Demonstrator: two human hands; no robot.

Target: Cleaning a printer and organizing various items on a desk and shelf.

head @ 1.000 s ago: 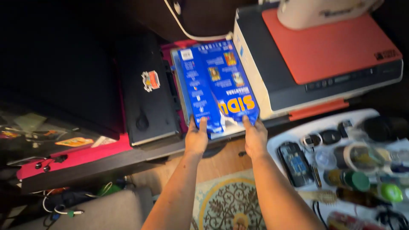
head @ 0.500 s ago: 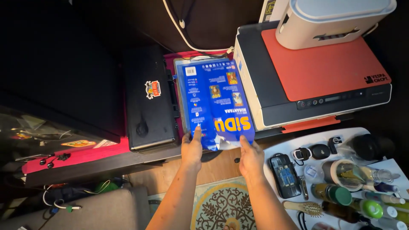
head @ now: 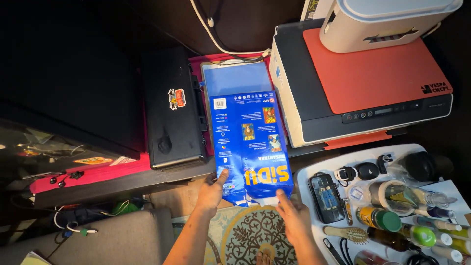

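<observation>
I have the blue paper pack (head: 250, 147) by its near end with both hands: my left hand (head: 210, 192) pinches its corner at about 7 o'clock of the pack, thumb on top and fingers underneath, so that grip is closed on the pack, and my right hand (head: 293, 216) sits at the pack's 5 o'clock corner with the fingers on its torn near edge, also gripping it. The pack lies lengthwise, its far half on the worktop (head: 122, 182) and its near end hanging past the worktop's front edge over the patterned rug (head: 250, 235). At 12 o'clock of the pack, just beyond its far end, a plain blue sheet or folder (head: 235, 78) shows on a pink cloth (head: 88, 176). At 9 o'clock, just beside the pack, lies a long black case (head: 171, 113) with a small sticker on its lid. At 3 o'clock stands a printer (head: 353, 83) with an orange-red top, and a white box-shaped device (head: 387, 22) rests on its far part. At 4 o'clock of my right hand a white tray (head: 314, 169) carries small things: a black gadget (head: 326, 196), a wooden hairbrush (head: 346, 234), and several jars and bottles with green caps (head: 392, 221). A grey cushion (head: 98, 240) sits at 8 o'clock, low in the view.
</observation>
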